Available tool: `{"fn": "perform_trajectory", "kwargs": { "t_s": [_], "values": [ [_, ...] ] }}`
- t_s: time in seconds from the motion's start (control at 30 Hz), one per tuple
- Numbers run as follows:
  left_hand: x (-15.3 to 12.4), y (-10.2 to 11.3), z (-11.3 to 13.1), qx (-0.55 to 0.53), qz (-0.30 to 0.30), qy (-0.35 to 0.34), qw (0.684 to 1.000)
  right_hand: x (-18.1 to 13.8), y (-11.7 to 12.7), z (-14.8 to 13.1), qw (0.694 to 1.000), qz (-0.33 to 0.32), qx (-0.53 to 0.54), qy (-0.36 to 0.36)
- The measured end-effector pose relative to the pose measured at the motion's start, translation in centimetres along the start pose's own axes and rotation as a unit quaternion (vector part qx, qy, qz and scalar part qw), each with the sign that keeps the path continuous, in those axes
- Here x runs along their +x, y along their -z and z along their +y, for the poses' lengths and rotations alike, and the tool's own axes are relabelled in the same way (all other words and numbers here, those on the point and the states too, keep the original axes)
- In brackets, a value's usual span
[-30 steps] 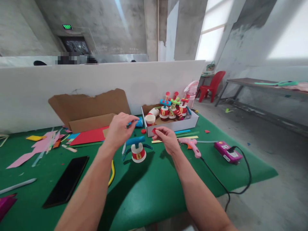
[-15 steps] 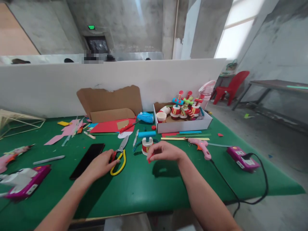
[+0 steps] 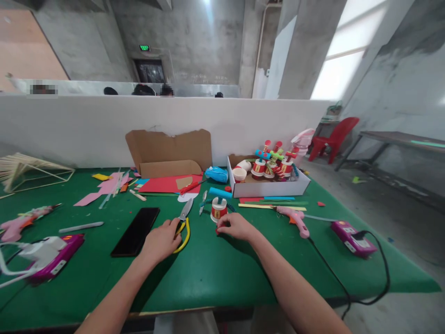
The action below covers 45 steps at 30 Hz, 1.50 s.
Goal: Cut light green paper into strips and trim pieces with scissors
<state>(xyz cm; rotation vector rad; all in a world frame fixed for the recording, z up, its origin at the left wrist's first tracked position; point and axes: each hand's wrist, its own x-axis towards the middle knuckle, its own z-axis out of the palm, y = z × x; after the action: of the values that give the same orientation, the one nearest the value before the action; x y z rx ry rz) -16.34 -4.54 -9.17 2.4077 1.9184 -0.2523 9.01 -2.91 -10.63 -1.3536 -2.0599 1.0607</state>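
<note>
My left hand (image 3: 160, 241) rests over the near handle of the scissors (image 3: 187, 227), its fingers closed round it. The blades point away from me, and the yellow far loop lies bare on the green table. With thumb and fingertips my right hand (image 3: 237, 227) pinches a small red piece (image 3: 219, 229), mostly hidden by the fingers. Just beyond it stands a little paper-cup figure (image 3: 219, 209) in red and white, with a blue tube (image 3: 220, 192) across its top and dark green coiled arms. A black phone (image 3: 136, 232) lies left of my left hand.
A white box (image 3: 271, 188) at the back holds several similar cup figures. To the right lie a pink glue gun (image 3: 294, 220) and a purple power strip (image 3: 353, 238) with a cable. Coloured paper (image 3: 163, 184) and a blue pouch (image 3: 216, 174) sit further back.
The view has shifted, so the table things appear slightly further right. My right hand has come down nearer the table with the red piece. My left hand stays at the scissors.
</note>
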Motion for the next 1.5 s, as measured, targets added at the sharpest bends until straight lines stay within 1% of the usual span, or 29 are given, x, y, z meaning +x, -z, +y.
{"fn": "perform_trajectory", "kwargs": {
  "t_s": [0.13,0.23,0.37,0.57,0.73,0.83,0.9,0.97,1.03,1.1,1.17,1.23,1.27,1.33,1.4,1.5],
  "values": [
    [-0.3,-0.2,-0.1,0.002,0.008,-0.009,1.0,1.3,-0.2,0.6,1.0,0.018,-0.013,-0.017],
    [-0.2,-0.4,-0.2,-0.004,0.012,-0.01,1.0,2.2,0.2,1.1,0.999,0.027,-0.024,-0.025],
    [-0.2,-0.7,-0.3,-0.008,0.021,-0.015,1.0,3.5,0.9,1.7,0.997,0.056,-0.044,-0.039],
    [-0.5,-0.5,-0.2,-0.012,0.029,-0.016,0.999,5.4,1.6,1.9,0.992,0.09,-0.068,-0.047],
    [-0.3,-0.6,-0.1,-0.014,0.025,-0.017,0.999,6.7,1.8,2.0,0.991,0.105,-0.064,-0.049],
    [-0.4,-0.7,-0.2,-0.02,0.027,-0.018,0.999,6.7,1.9,1.9,0.991,0.113,-0.051,-0.043],
    [-0.6,-0.4,-0.3,-0.021,0.025,-0.015,0.999,6.2,1.9,1.8,0.991,0.121,-0.039,-0.03],
    [-0.7,0.5,-0.3,-0.013,0.039,-0.005,0.999,5.4,1.8,1.7,0.99,0.135,-0.026,-0.013],
    [-0.5,2.0,0.1,-0.008,0.082,0.002,0.997,4.6,1.5,1.7,0.987,0.163,-0.009,0.002],
    [0.5,3.8,0.9,-0.027,0.142,-0.01,0.99,4.0,1.1,1.9,0.979,0.206,0.011,0.007],
    [2.2,5.5,2.4,-0.071,0.196,-0.039,0.977,3.5,0.8,2.4,0.968,0.25,0.031,0.003],
    [4.5,6.4,4.5,-0.133,0.23,-0.073,0.961,3.2,0.7,2.8,0.957,0.287,0.044,-0.005],
    [5.7,6.6,5.6,-0.159,0.234,-0.074,0.956,3.1,0.7,3.0,0.952,0.301,0.048,-0.007],
    [7.9,6.3,7.7,-0.19,0.233,-0.073,0.951,2.8,0.9,3.3,0.946,0.321,0.051,-0.008],
    [9.6,5.4,9.4,-0.197,0.236,-0.071,0.949,2.6,1.0,3.4,0.942,0.331,0.05,-0.006],
    [11.2,3.9,10.6,-0.202,0.239,-0.056,0.948,2.6,1.0,3.1,0.942,0.332,0.046,-0.001]
  ]
}}
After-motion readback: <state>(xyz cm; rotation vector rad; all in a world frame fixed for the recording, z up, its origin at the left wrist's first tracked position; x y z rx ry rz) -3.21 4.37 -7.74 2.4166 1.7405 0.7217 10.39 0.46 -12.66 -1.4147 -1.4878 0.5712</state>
